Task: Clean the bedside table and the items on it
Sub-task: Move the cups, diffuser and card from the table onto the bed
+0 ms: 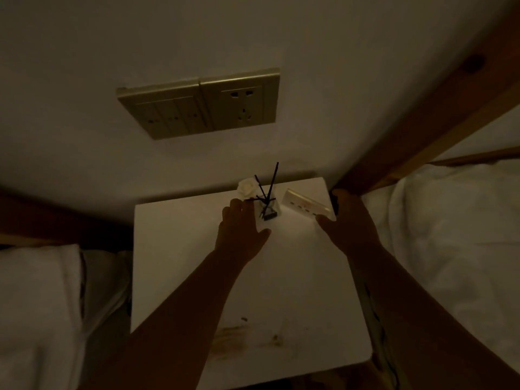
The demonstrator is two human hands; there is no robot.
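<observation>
One white counter (174,263) stands between two beds, one left (36,305) and one right (455,235). On its far part are one reed diffuser (268,205), one white rose (247,188) and one power strip (305,205). Two hands, left (239,232) and right (349,223), reach in. Two wall plates hang above: one switch panel (160,112), one socket (242,101).

Smooth matt white bedside table (174,263) with brownish smears, wooden bed frame (422,119), plastic wall socket (239,104)
</observation>
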